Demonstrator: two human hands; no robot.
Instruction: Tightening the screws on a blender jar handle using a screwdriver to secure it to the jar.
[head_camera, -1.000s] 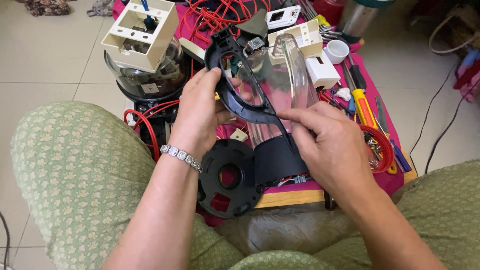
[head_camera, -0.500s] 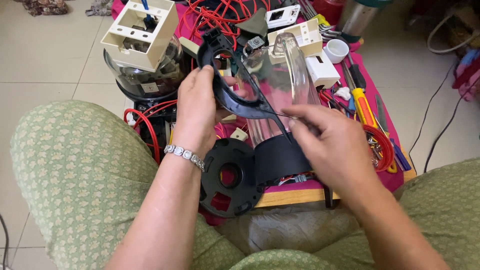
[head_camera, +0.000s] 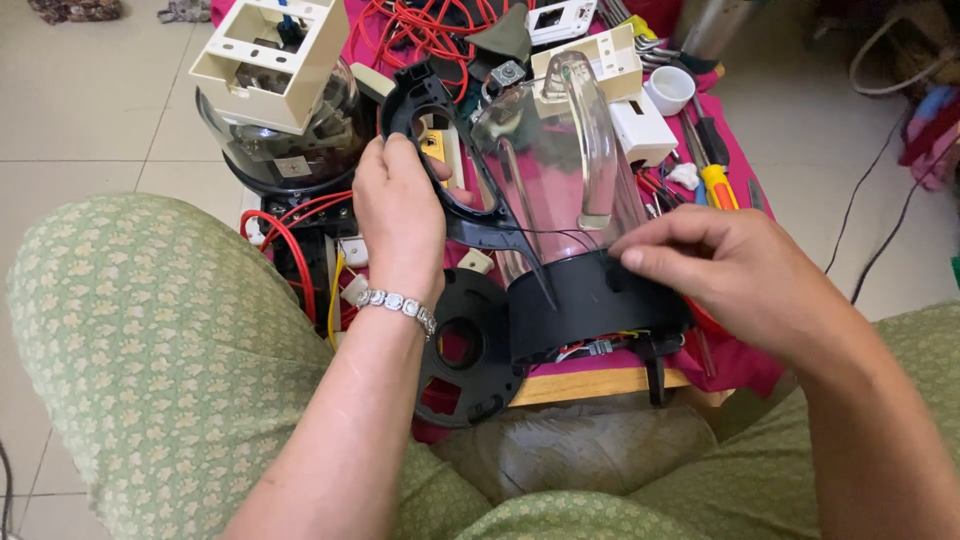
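The black plastic frame (head_camera: 470, 215) is gripped by the left hand (head_camera: 400, 215); the clear jug (head_camera: 560, 170), probably light but brittle, is pinched at its black base (head_camera: 590, 310) by right-hand fingers (head_camera: 650, 255).

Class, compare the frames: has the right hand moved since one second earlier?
Yes. The right hand has slid toward the jar's right side, its fingertips now on the black base collar of the clear blender jar.

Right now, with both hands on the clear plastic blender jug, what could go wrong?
The left hand grips only the black plastic handle piece, which looks detached from the clear plastic blender jug; the jug might tip. The right hand pinches at the black base collar, above thin coloured wires that could snag. The loose black ring overhangs the board edge.
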